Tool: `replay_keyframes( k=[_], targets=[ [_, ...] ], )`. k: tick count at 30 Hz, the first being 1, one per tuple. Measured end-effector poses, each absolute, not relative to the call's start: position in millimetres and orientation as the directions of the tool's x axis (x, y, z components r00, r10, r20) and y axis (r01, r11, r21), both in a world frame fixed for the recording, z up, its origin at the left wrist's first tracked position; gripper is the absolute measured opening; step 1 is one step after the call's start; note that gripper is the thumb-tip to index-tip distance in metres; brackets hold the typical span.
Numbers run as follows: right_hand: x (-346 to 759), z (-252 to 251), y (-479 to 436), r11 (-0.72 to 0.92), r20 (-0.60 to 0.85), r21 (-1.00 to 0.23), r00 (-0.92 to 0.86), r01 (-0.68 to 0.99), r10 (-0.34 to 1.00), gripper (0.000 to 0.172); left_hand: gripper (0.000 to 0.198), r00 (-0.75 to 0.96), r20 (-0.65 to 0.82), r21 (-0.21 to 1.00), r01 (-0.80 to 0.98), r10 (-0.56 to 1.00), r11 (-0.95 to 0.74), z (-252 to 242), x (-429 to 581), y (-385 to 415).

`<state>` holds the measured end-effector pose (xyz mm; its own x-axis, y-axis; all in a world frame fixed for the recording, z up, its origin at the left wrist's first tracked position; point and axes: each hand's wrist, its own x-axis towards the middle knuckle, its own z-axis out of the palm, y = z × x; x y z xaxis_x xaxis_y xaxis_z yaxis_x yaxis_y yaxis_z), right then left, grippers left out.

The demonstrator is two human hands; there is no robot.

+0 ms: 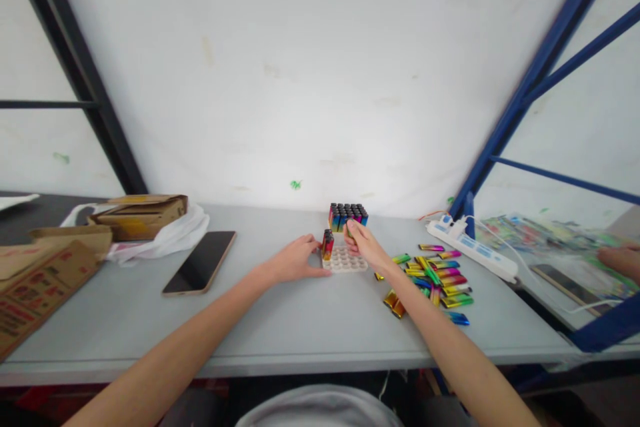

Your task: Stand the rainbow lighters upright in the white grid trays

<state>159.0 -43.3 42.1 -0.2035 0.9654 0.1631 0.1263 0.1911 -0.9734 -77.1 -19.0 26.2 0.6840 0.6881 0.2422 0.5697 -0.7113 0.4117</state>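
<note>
A white tray (350, 265) with rows of round holes lies on the table. Upright lighters (345, 217), metallic blue, purple and red with black tops, fill its far rows. A few red and gold lighters (328, 245) stand at its left edge. My left hand (299, 258) is closed around the tray's left side, thumb at the near corner and fingertips by the red lighters. Over the tray, my right hand (365, 243) pinches a greenish lighter (349, 230), mostly hidden by the fingers. Loose shiny lighters (450, 280) lie piled to the right, partly behind my right forearm.
A dark-screened phone (203, 263) lies on the left, near cardboard boxes (55, 273) and a white plastic bag (173, 233). On the right are a white power strip (473, 250) with cables and a blue metal frame (505, 120). Another person's hand (620, 260) shows beyond it.
</note>
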Motion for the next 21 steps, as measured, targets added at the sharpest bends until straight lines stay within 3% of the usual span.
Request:
replay_keyframes(
  k=[3, 9, 17, 21],
  targets=[
    [154.2, 42.6, -47.2, 0.220, 0.200, -0.947, -0.106, 0.234, 0.974, 0.059, 0.068, 0.679, 0.241, 0.411, 0.576, 0.693, -0.707, 26.1, -77.4, -18.9],
    [151.9, 48.1, -57.2, 0.407, 0.513, -0.729, 0.046, 0.551, 0.857, 0.058, 0.068, 0.684, 0.259, 0.410, 0.562, 0.683, -0.718, 24.3, -77.9, -17.1],
    [145.5, 41.2, -52.5, 0.375, 0.521, -0.699, 0.074, 0.609, 0.850, 0.043, 0.068, 0.688, 0.242, 0.416, 0.563, 0.684, -0.714, 24.9, -78.3, -17.4],
    [144.8, 41.5, -52.9, 0.382, 0.527, -0.693, 0.068, 0.612, 0.847, 0.046, 0.067, 0.688, 0.242, 0.420, 0.561, 0.684, -0.713, 25.7, -78.5, -17.5]
  ],
)
